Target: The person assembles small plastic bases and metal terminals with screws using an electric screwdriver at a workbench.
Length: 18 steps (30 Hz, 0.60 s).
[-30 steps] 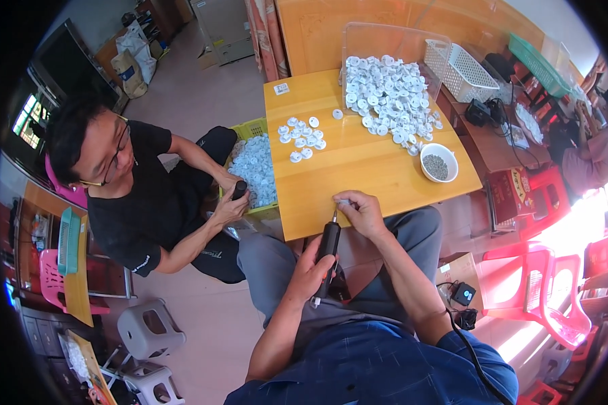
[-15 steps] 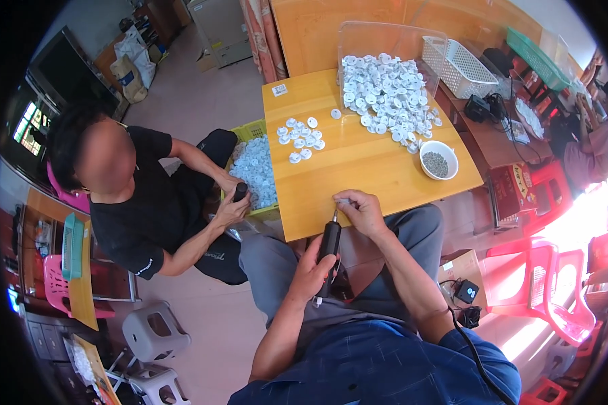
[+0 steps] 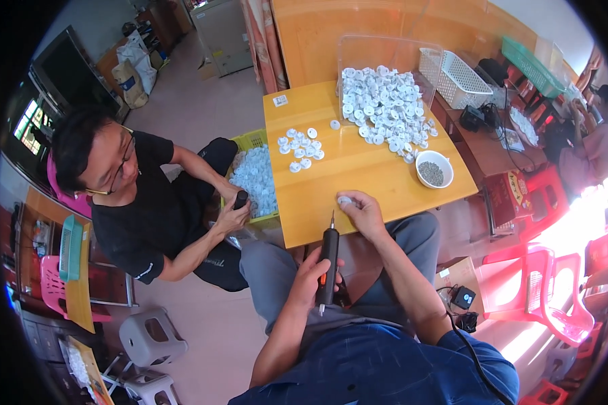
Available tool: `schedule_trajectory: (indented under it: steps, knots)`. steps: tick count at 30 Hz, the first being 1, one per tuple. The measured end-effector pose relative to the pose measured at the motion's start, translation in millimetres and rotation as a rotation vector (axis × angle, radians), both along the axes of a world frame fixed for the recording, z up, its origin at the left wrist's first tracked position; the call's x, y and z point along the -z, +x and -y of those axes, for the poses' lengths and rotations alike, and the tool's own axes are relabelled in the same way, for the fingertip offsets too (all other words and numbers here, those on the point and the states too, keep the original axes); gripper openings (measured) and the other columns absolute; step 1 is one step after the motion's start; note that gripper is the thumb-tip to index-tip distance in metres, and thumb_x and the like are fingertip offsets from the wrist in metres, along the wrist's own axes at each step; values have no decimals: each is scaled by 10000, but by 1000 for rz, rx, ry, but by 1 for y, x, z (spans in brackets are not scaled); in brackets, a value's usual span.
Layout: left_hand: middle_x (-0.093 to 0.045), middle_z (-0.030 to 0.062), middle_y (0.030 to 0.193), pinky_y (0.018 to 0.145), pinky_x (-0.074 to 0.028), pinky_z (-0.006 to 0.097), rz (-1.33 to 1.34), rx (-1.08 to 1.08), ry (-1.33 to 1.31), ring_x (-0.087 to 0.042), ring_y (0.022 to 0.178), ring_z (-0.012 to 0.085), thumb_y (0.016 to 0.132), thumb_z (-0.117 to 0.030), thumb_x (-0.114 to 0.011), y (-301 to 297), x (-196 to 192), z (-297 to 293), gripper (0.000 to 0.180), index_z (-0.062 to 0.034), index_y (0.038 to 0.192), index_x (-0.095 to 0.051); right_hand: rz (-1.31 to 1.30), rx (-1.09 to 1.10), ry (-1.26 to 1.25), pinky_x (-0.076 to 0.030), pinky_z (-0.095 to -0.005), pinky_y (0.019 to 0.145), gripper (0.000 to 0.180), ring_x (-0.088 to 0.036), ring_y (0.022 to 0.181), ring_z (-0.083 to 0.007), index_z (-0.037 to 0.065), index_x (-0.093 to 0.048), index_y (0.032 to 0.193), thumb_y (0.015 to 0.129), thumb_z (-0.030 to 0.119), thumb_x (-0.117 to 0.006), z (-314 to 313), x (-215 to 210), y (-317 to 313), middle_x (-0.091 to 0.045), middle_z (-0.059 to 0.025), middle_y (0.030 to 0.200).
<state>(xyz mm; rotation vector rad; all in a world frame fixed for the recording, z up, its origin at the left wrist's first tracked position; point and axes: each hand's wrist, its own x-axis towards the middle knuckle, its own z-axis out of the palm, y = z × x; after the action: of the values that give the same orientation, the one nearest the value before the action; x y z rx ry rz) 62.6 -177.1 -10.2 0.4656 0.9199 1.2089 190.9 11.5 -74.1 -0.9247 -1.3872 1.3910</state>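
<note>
My left hand (image 3: 311, 277) is wrapped around a black electric screwdriver (image 3: 330, 250), its thin bit pointing up and away from me over the table's near edge. Pinched in my right hand (image 3: 365, 214) is a small round white plastic part (image 3: 345, 200), held just above the yellow wooden table (image 3: 317, 209). The bit and the part are apart. A loose group of similar white parts (image 3: 300, 150) lies on the table's left side. At the far right, a large heap of them (image 3: 385, 104) spills from a clear plastic bin. A white bowl (image 3: 435, 185) holds small metal screws (image 3: 430, 173).
To the left sits a person in black (image 3: 148, 209), hands around a dark cylindrical tool (image 3: 241, 199). A yellow-green crate (image 3: 255, 138) of whitish parts stands between that person and the table. A white basket (image 3: 463, 88) rests on the right-hand bench; red chairs (image 3: 520, 283) stand right.
The screwdriver bit has come away from the white part and sits lower and left of it. My right hand has turned, showing the part's round face. The view has shifted slightly.
</note>
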Motion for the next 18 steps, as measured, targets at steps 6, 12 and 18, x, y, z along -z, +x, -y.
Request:
schedule_trajectory:
  steps: [6, 12, 18]
  knots:
    - [-646, 114, 1105, 638, -571, 303, 22, -5, -23, -650, 778, 151, 992, -179, -545, 4, 16, 29, 447, -61, 1410, -439, -123, -146, -255, -542, -248, 750, 345, -650, 803, -136, 6, -615, 1260, 918, -27, -644, -34, -4, -2, -681, -54, 969]
    - [-650, 93, 1105, 636, -565, 299, 16, -59, -62, -646, 781, 146, 993, -177, -556, 10, 26, 43, 449, -78, 1413, -434, -50, -173, -356, -570, -270, 704, 235, -679, 812, -163, 12, -625, 1168, 933, -1, -629, -61, -15, -29, -689, -76, 987]
    - [-645, 79, 1085, 620, -542, 299, -63, -72, -22, -621, 756, 135, 980, -187, -577, 7, 24, 46, 522, -89, 1462, -402, -42, -201, -370, -567, -261, 698, 162, -678, 792, -151, 33, -656, 1094, 952, 110, -643, -58, -17, -60, -700, -59, 942]
